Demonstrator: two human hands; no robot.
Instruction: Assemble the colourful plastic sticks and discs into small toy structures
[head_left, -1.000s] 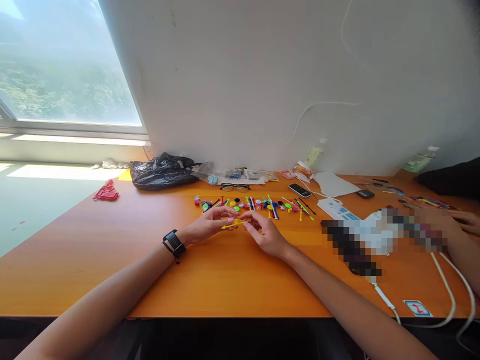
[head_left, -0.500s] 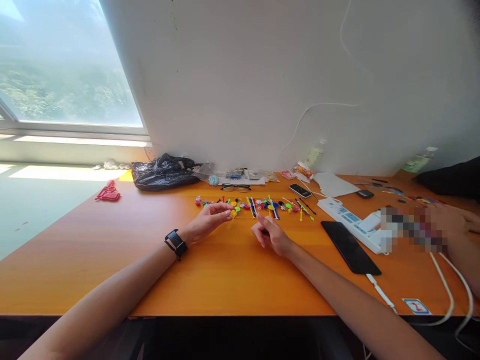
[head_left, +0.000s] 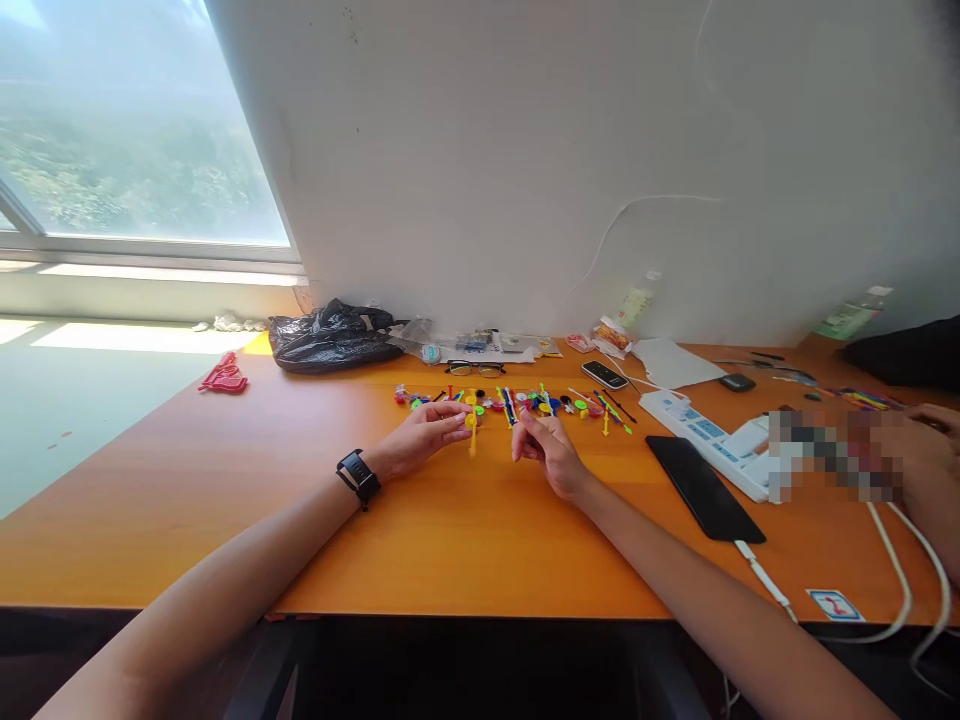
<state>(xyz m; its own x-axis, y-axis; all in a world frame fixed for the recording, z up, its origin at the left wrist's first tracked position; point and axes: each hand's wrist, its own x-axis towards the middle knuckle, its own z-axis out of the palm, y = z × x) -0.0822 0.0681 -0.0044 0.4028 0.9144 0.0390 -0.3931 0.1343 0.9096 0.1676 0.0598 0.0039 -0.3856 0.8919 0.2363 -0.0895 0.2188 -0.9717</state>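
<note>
Pinching a yellow stick [head_left: 472,433] by its disc, my left hand [head_left: 422,437] steadies it. My right hand [head_left: 546,452] curls; whether it holds anything, I cannot tell.

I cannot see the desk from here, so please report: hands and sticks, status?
Left hand fingertips at yellow stick, grip unclear. Right hand curled beside it, contents unseen. Row of coloured sticks and discs just behind both.

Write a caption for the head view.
Left hand touches a yellow stick; right hand beside coloured pieces on an orange table.
</note>
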